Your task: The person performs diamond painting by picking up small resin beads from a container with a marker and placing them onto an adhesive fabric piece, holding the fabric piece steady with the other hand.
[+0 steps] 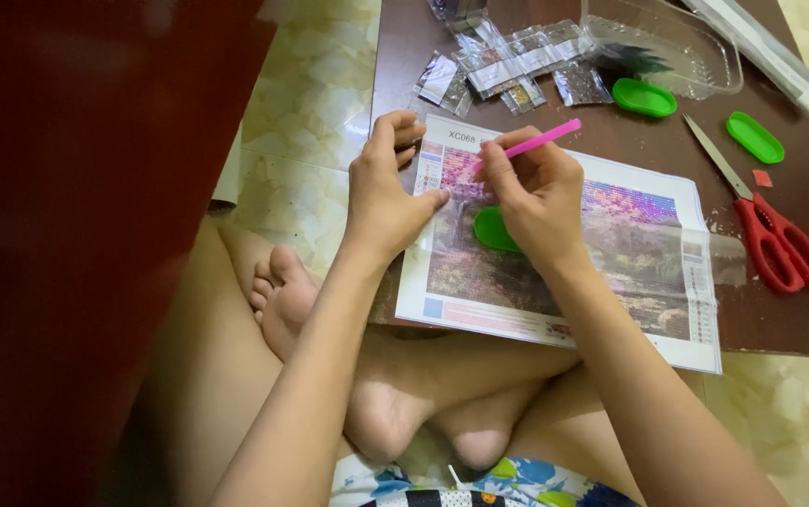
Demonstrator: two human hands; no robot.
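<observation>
the pink pen [543, 141] is held in the right hand [534, 192], the grip closed tight around its lower half; its long axis runs from the upper right, where the free end sticks out past the knuckles, down to the lower left, toward the top-left part of the printed canvas [611, 244]. the working tip is aimed at that corner, just beside the left hand [388, 188], so the right hand is the nearer one to the spot being worked. the left hand is laid flat on the canvas edge, fingers loosely curled, nothing being held in it. a small green tray [494, 230] lies on the canvas just under the right hand, partly covered by it.

the pen tip itself is hidden behind the fingers, so whether it touches the canvas cannot be told. the canvas lies on the brown table [799, 319], its near edge overhanging. red scissors [780, 249] lie well apart to the right.
</observation>
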